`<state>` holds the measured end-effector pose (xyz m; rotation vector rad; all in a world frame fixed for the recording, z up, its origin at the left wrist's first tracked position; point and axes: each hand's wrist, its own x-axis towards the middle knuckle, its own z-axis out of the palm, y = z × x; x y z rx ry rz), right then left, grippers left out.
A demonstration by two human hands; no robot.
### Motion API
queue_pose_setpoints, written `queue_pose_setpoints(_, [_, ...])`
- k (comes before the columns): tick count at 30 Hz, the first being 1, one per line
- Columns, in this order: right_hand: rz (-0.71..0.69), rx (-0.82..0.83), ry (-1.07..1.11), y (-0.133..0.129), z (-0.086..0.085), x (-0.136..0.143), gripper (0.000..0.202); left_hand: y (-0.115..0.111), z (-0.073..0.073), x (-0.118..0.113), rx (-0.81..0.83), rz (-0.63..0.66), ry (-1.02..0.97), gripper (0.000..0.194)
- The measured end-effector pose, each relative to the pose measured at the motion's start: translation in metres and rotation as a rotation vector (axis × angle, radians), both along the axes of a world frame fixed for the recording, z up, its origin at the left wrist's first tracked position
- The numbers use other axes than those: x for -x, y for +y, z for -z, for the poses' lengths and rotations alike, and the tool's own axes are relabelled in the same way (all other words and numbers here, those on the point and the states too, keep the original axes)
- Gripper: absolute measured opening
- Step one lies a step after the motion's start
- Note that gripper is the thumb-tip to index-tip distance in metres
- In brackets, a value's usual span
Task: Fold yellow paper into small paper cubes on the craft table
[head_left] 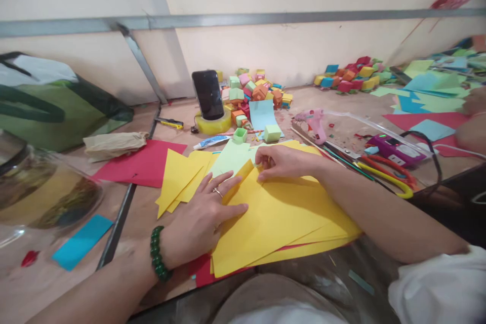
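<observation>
A sheet of yellow paper lies in front of me on top of several other sheets, its far left edge folded up. My left hand rests on that sheet near the fold, fingers spread and stretched out. With thumb and bent fingers, my right hand pinches the far end of the folded edge; the fingertips are partly hidden. Light green paper sticks out beyond the fold. Left of it are cut yellow pieces. A small light green paper box and an open-topped one stand just behind.
A phone leans on a yellow tape roll, before piled coloured paper boxes. To the right are a pink glue gun, yellow-handled scissors and a purple power strip. A glass container stands left. Another person's hand shows far right.
</observation>
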<state>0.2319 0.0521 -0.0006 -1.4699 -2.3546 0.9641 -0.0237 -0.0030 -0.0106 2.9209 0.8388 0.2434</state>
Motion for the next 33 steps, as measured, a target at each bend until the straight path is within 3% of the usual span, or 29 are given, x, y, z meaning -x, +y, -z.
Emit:
queue_pose_setpoints(9, [0.010, -0.015, 0.079, 0.000, 0.006, 0.006, 0.047, -0.001, 0.003, 0.001, 0.034, 0.004, -0.015, 0.051])
queue_pose_setpoints(15, [0.034, -0.023, 0.097, -0.002, 0.010, 0.010, 0.036, 0.000, 0.002, 0.000, 0.062, -0.002, -0.037, 0.048])
queue_pose_setpoints(19, [0.036, -0.048, 0.266, 0.000, 0.017, 0.011, 0.024, -0.003, 0.000, -0.001, 0.078, 0.031, -0.074, 0.044])
queue_pose_setpoints(21, [0.045, -0.051, 0.400, 0.000, 0.015, 0.012, 0.021, -0.006, -0.004, -0.001, 0.066, 0.033, -0.198, 0.039])
queue_pose_setpoints(23, [0.046, -0.018, 0.502, -0.001, 0.011, 0.015, 0.023, -0.008, -0.010, -0.001, 0.023, -0.070, -0.397, 0.032])
queue_pose_setpoints(26, [0.058, -0.069, 0.534, -0.010, 0.001, 0.021, 0.020, -0.003, -0.025, 0.001, -0.011, -0.337, -0.605, 0.030])
queue_pose_setpoints(28, [0.030, -0.170, 0.466, -0.020, -0.007, 0.027, 0.012, 0.005, -0.034, 0.002, 0.087, -0.392, -0.623, 0.042])
queue_pose_setpoints(31, [-0.088, -0.327, 0.307, -0.035, -0.021, 0.034, 0.012, 0.019, -0.039, 0.000, 0.430, -0.253, -0.603, 0.054])
queue_pose_setpoints(33, [-0.147, -0.446, 0.231, -0.038, -0.033, 0.036, 0.017, 0.028, -0.034, -0.003, 0.718, -0.185, -0.580, 0.045])
